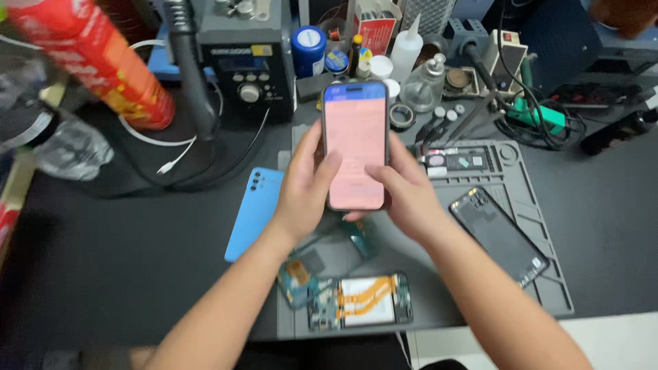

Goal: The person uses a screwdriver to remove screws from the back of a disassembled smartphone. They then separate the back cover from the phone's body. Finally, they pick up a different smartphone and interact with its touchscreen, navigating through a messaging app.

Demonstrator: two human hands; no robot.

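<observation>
At the far left of the surface lie a red cylindrical can and a clear plastic bottle. Right of these stands a dark control unit with knobs.

A blue phone back cover lies face down just left of the left hand. The left hand is wrapped around the left edge of the lit smartphone, thumb resting on its pink screen.

The smartphone is held upright above the grey work mat, mid-scene.

The right hand grips the lower right edge of the smartphone, thumb on the glass.

Step in hand, as judged: operating or checking the screen while both hands support the device.

Near the person, an opened phone chassis with orange flex cable lies on the work mat. At right lies a dark phone panel.

Any next move calls for a firm two-handed hold clear of the loose parts below.
</observation>
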